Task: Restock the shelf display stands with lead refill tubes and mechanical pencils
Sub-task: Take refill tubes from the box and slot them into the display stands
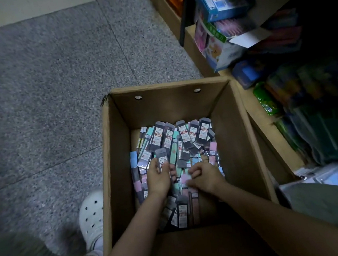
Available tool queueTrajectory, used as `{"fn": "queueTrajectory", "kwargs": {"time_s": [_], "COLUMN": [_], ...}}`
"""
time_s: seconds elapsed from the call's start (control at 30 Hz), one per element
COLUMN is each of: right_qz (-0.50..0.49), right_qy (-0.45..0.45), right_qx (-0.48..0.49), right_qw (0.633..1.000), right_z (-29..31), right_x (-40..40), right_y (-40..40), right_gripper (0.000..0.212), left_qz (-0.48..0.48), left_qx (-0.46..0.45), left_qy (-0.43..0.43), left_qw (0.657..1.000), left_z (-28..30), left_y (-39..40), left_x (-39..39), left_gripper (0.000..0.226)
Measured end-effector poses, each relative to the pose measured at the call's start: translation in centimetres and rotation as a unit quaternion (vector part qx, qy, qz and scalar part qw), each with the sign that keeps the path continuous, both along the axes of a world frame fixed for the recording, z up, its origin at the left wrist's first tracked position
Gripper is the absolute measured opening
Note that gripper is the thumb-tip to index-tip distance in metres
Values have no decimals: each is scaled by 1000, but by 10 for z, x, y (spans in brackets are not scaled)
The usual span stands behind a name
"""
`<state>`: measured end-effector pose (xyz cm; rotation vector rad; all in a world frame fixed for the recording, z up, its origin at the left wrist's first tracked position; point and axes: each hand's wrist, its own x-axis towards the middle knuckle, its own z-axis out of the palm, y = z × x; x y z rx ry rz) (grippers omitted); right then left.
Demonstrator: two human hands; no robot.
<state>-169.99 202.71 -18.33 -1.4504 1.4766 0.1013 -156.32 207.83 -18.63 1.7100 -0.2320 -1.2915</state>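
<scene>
An open cardboard box (116, 156) on the floor holds a loose heap of dark lead refill tubes (192, 134) with red-and-white labels, mixed with pastel mechanical pencils (172, 155). Both my arms reach down into it. My left hand (158, 179) is closed around one dark lead refill tube (161, 158) that stands up from my fingers. My right hand (205, 177) lies curled on the heap to its right, fingers pinching a pale pink packet (184, 178). The tubes under my hands are hidden.
Grey speckled floor spreads to the left and beyond the box. A low wooden shelf (193, 45) on the right carries a stack of coloured boxes (221, 24) and packets (289, 99). My white clog (91, 217) stands beside the box's left wall.
</scene>
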Motion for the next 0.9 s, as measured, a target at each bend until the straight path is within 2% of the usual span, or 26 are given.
{"fn": "queueTrajectory", "kwargs": {"time_s": [0.1,0.2,0.3,0.37,0.47,0.53,0.6,0.77,0.9], "right_qz": [114,176,156,143,128,102,59,-33,-80], "right_qy": [107,114,95,102,78,57,42,28,1], "right_qx": [-47,-51,-62,-69,-67,-68,-68,-81,-96], "right_qw": [987,977,981,982,986,991,995,996,992], "right_z": [-4,-9,-15,-18,-19,-19,-17,-9,15], "right_x": [-14,-13,-9,-8,-9,-10,-11,-11,-8], "right_y": [9,21,30,31,27,22,17,9,0], "right_gripper": [52,62,52,41,30,26,27,28,31], "left_qz": [-59,-162,-268,-329,-377,-388,-388,-313,-334], "left_qx": [51,108,105,98,109,110,108,100,96], "left_qy": [30,-1,-100,-147,-239,-274,-271,-218,-225], "left_qw": [997,981,953,928,888,873,874,919,910], "left_z": [0,-5,-13,-17,-21,-23,-24,-16,1], "left_y": [13,30,40,42,42,41,41,29,13], "left_x": [1,0,3,4,4,2,-1,1,10], "left_gripper": [12,23,48,55,65,66,63,44,37]}}
